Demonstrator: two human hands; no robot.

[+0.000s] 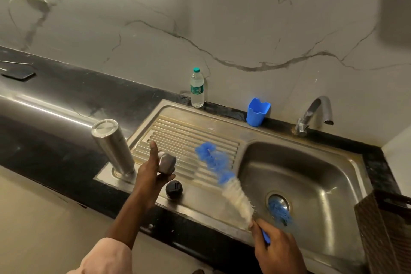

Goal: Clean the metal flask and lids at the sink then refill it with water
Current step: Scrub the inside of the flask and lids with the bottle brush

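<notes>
The metal flask stands upside down on the left corner of the sink's drainboard. My left hand grips a small metal lid above the drainboard, thumb raised. A round black lid lies on the drainboard just below that hand. My right hand holds the blue handle of a bottle brush; its blue and white bristles slant up and left over the drainboard, blurred, apart from the metal lid.
The sink basin is at the right with a blue scrubber on its drain. The tap stands behind it. A blue cup and a plastic water bottle sit at the back wall. A phone lies far left.
</notes>
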